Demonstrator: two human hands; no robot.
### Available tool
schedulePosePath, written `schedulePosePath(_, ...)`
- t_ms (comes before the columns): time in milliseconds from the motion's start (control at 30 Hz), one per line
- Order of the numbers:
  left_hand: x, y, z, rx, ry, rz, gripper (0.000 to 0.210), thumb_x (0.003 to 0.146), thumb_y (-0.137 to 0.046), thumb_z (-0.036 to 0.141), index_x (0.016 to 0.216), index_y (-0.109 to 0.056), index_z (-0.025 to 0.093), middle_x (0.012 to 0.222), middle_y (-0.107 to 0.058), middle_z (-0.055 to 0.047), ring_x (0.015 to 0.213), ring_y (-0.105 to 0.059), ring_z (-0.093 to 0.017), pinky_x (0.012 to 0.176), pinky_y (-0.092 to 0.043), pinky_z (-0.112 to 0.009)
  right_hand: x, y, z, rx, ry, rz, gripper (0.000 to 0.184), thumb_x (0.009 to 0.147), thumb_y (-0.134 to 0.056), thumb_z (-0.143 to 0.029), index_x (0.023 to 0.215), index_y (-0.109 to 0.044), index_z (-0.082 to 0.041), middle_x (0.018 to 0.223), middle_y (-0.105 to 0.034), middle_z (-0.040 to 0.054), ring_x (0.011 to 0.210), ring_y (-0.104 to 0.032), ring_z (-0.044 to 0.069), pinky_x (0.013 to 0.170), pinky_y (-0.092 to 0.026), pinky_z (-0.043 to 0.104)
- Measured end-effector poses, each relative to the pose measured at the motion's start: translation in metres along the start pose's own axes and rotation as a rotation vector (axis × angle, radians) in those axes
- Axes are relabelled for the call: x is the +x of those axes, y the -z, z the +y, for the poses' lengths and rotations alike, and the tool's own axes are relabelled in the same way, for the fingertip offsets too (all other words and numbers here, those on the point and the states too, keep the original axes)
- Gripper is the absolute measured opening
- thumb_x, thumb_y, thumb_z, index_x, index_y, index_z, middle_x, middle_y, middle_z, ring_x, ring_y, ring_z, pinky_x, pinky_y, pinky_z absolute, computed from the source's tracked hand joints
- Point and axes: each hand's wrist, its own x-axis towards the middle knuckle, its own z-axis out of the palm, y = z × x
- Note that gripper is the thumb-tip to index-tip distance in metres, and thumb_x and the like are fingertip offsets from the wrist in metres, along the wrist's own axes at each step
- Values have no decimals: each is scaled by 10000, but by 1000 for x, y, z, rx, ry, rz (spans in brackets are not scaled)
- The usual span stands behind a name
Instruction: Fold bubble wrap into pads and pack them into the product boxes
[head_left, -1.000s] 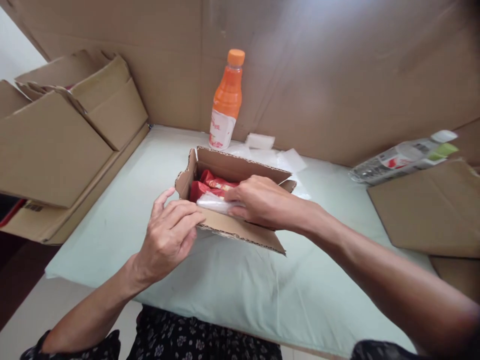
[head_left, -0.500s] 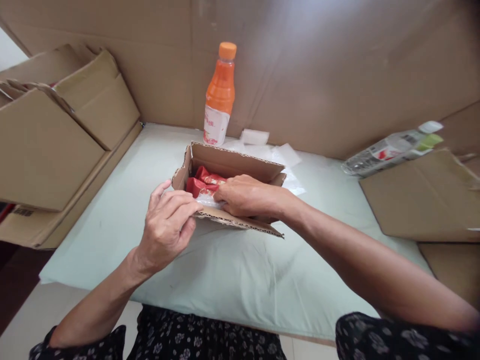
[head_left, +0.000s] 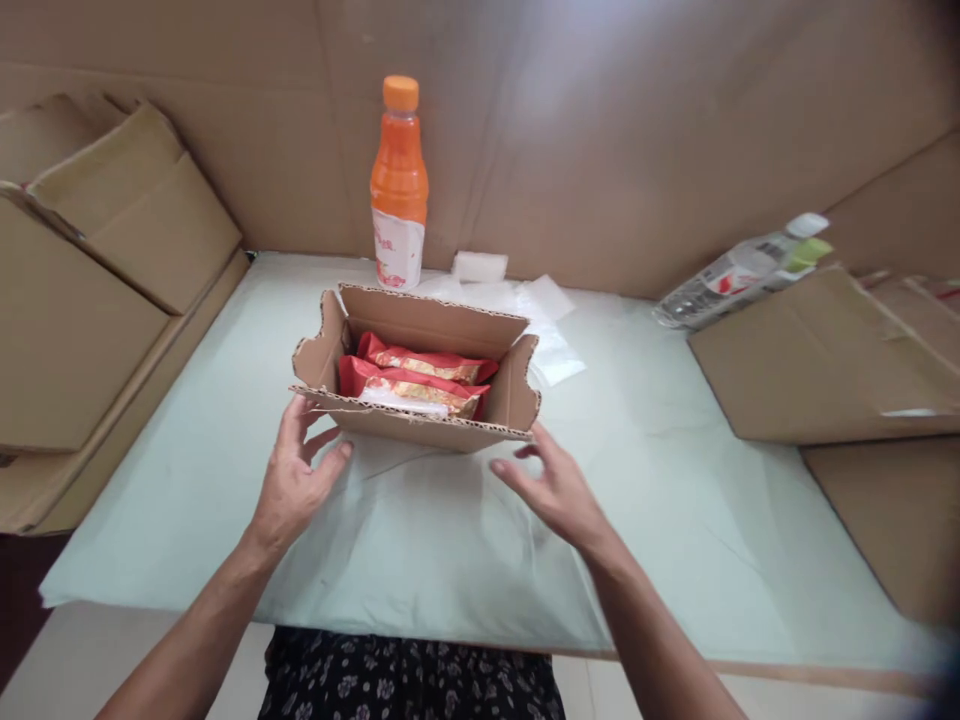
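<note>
In the middle of the table stands a small cardboard box (head_left: 420,432) with its top open and its flaps up. Inside lie two red snack packets (head_left: 420,385), side by side, with a strip of clear plastic wrap (head_left: 405,402) along the near wall. My left hand (head_left: 296,470) is at the box's near left corner, thumb and fingers apart, fingertips partly hidden behind the flap. At the near right corner is my right hand (head_left: 551,485), also with thumb and fingers spread. Whether either hand presses on the cardboard I cannot tell.
An orange drink bottle (head_left: 400,190) stands behind the box, beside white foam sheets (head_left: 551,340). Larger cardboard boxes (head_left: 75,320) rise at the left. At the right, a clear plastic bottle (head_left: 739,275) leans by another carton (head_left: 832,370). A pale green cloth (head_left: 660,520) covers the table.
My right hand has come out of the box and moved to its near right corner. My left hand has shifted from the near rim to the near left corner. Both packets now show fully.
</note>
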Motion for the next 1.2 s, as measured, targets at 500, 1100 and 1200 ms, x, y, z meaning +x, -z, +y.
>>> schedulePosePath(500, -30, -138, 50, -221, -30, -422, 595, 870, -636, 243, 1445, -484, 253, 1416, -586, -129, 1178, -675, -240, 973, -620, -411, -115, 51, 40, -162, -355, 584, 344, 830, -632, -547, 842, -645, -203, 739, -678, 62, 644, -603, 197, 509, -467, 299)
schedulePosePath(1100, -104, -452, 107, -318, -199, -1337, 1060, 660, -745, 271, 1597, -275, 113, 1692, -154, -286, 1590, -140, -444, 1206, -356, -626, -242, 119, 155, 200, -540, 1181, 908, 769, -760, -553, 1519, -413, -177, 1560, -458, 238, 1353, -556, 346, 1009, -552, 510)
schedulePosePath(1200, -115, -463, 102, -291, -232, -1381, 1054, 671, -742, 286, 1603, -276, 125, 1704, -138, -274, 1600, -126, -418, 1215, -345, -611, -241, 130, 169, 199, -524, 1169, 879, 784, -756, -541, 1515, -429, -179, 1587, -430, 224, 1381, -530, 345, 1025, -549, 500)
